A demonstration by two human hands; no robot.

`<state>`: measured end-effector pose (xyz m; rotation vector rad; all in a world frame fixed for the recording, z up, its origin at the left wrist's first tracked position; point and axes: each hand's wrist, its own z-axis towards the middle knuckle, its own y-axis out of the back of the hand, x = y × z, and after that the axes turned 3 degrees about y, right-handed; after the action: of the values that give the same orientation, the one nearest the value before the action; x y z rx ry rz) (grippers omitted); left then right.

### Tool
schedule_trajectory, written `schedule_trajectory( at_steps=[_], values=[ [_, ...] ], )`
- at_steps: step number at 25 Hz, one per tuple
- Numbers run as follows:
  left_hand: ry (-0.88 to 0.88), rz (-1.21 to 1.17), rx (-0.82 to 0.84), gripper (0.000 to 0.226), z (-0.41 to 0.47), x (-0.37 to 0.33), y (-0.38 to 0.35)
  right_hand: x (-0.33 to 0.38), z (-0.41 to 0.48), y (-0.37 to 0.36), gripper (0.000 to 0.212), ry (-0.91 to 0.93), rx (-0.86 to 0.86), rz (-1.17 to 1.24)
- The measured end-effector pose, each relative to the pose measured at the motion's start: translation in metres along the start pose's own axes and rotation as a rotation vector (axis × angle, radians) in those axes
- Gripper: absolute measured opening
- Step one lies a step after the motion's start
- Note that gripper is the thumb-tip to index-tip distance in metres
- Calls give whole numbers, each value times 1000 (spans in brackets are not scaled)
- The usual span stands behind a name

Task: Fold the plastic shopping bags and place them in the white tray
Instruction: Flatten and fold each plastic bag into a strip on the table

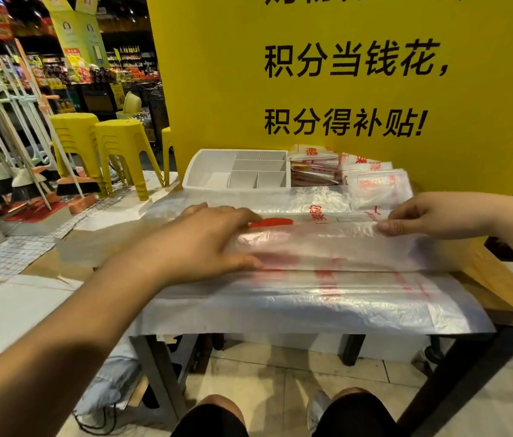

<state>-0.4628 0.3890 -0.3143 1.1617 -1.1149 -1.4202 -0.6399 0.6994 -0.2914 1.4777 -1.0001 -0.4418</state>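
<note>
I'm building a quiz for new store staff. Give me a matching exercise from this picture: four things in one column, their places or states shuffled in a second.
1 left hand
2 right hand
3 white tray
4 yellow stools

A stacked on the floor, left of the table
B pinches an edge of the plastic bag
C lies flat on the bag
D at the table's far edge, left of the bag packs

Pairs: 1-C, 2-B, 3-D, 4-A

Single head-worn view, wide-angle, looking forward and down from close above the counter (501, 279) toward a yellow sign (375, 89).
</note>
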Motion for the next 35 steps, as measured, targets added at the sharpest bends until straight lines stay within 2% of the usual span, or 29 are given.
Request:
schedule_trajectory(
  at_steps=[2,4,6,8,11,12,14,15,17,19,21,27,30,33,35],
  values=[
    [36,-126,40,51,16,18,-2,-7,2,-4,83,-2,-124,122],
    [30,-133,41,40,26,29,-4,-16,-1,-6,87,78,-205,257],
    [44,-119,73,41,35,34,-3,-21,-10,-6,71,144,-200,267],
    [82,-124,112,50,42,40,1,-26,-16,-12,57,122,-204,201],
    [131,-16,96,71,38,47,1,-35,-16,-28,57,42,-267,112],
    [106,66,38,72,32,48,-4,-36,-16,-33,58,23,-294,85],
    [-43,107,-97,58,16,38,-17,-34,-17,-47,56,24,-393,-76],
    [-111,76,-112,52,8,28,-24,-27,-18,-56,54,66,-466,-188],
    [-122,42,-23,59,-1,9,-39,6,-22,-78,55,237,-567,-230],
    [-60,60,56,68,-2,-2,-54,47,-25,-99,60,365,-468,-142],
    [-7,50,101,68,-2,-3,-62,71,-22,-117,67,369,-320,-117],
    [135,44,155,73,-18,26,-57,22,-36,-106,82,57,-252,-128],
    [151,47,145,73,-18,32,-57,4,-46,-101,93,-110,-225,-163],
    [139,36,105,74,-18,33,-61,5,-47,-98,105,-139,-210,-193],
    [110,5,20,73,-19,35,-60,6,-48,-92,115,-136,-262,-280]
  ],
)
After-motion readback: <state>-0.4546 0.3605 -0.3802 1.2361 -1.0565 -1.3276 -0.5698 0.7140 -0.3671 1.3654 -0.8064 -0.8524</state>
